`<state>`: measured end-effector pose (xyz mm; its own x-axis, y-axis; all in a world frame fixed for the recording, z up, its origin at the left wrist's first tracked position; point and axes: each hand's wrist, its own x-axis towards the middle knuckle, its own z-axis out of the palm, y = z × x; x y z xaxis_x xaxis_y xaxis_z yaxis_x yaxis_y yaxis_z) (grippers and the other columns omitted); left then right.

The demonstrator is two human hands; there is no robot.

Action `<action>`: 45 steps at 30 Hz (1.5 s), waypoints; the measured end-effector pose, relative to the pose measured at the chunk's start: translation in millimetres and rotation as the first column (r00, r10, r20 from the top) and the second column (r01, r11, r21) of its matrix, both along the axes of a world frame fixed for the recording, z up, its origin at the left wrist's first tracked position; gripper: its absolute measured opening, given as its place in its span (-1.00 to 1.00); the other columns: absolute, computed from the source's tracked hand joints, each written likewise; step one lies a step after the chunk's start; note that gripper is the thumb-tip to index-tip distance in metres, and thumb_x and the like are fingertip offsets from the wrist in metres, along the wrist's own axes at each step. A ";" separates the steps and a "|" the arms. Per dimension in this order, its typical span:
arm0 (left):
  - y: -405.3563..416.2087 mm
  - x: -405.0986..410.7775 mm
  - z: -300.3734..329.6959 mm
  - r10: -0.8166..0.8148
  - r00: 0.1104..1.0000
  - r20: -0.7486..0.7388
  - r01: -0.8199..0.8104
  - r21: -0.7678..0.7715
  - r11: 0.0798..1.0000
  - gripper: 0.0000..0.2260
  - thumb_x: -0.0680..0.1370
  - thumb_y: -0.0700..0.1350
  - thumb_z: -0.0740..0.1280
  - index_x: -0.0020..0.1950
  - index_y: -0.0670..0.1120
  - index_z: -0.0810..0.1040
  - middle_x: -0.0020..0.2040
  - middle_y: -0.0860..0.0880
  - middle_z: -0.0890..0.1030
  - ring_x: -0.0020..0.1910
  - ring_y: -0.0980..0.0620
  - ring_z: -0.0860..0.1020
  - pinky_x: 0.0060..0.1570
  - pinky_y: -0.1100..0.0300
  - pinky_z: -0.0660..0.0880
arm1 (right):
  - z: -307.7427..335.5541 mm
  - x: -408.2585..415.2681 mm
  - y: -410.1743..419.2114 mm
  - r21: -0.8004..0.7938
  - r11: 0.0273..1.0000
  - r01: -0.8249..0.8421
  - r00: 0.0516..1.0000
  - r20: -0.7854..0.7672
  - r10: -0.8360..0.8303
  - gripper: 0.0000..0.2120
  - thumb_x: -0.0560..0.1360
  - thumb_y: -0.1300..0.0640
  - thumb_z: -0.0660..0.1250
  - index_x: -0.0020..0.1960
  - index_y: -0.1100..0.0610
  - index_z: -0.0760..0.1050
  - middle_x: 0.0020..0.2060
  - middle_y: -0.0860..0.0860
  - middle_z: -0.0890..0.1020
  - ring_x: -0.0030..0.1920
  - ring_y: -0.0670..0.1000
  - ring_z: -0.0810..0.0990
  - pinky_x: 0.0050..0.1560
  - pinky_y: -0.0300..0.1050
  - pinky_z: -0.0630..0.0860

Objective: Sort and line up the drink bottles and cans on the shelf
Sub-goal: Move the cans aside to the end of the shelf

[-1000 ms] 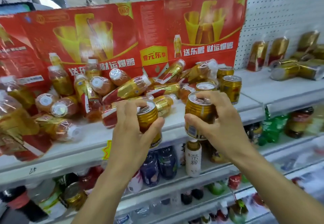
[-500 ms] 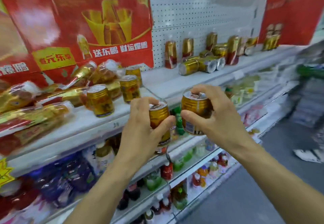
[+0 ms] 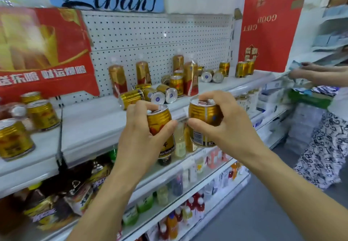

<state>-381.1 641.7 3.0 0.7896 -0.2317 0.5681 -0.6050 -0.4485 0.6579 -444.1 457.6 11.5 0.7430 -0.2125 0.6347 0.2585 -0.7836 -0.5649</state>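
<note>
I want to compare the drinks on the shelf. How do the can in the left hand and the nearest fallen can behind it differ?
The can in the left hand is upright, top up; the fallen can lies on its side. The left hand holds the first off the shelf; the second rests on it, untouched. Both are gold and ribbed.
</note>
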 end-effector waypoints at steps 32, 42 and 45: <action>-440.6 288.7 -10.0 0.248 0.968 -0.050 -0.247 0.024 0.969 -0.61 0.43 0.16 0.43 0.13 0.11 0.34 0.14 0.10 0.37 0.03 0.14 0.47 0.05 0.01 0.54 | -11.4 342.3 -455.4 0.006 0.949 -0.315 0.945 -0.086 0.315 -0.41 0.34 -0.15 0.51 0.29 -0.17 0.34 0.19 -0.12 0.51 0.08 -0.15 0.57 0.06 -0.15 0.58; -476.4 310.9 -29.0 0.466 0.880 -0.091 -0.463 0.055 0.885 -0.57 0.43 0.13 0.47 0.17 0.05 0.38 0.14 0.11 0.33 0.03 0.16 0.44 0.06 0.07 0.50 | -31.8 399.5 -485.6 -0.001 0.866 -0.501 0.847 -0.204 0.490 -0.43 0.37 -0.07 0.52 0.31 -0.09 0.41 0.20 -0.07 0.47 0.14 -0.11 0.49 0.19 -0.08 0.51; -476.7 313.8 -32.0 0.497 0.861 -0.106 -0.493 0.063 0.868 -0.55 0.42 0.13 0.47 0.18 0.03 0.38 0.15 0.10 0.34 -0.01 0.20 0.40 0.06 0.12 0.50 | -36.0 402.9 -487.4 0.014 0.858 -0.514 0.838 -0.205 0.505 -0.44 0.37 -0.07 0.52 0.32 -0.08 0.42 0.20 -0.09 0.47 0.13 -0.13 0.48 0.18 -0.14 0.50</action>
<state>-67.3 165.0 -29.0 0.8644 0.1903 0.4653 -0.2185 -0.6914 0.6887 -41.2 -29.9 -24.4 0.8479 0.2526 0.4660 0.5161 -0.5943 -0.6169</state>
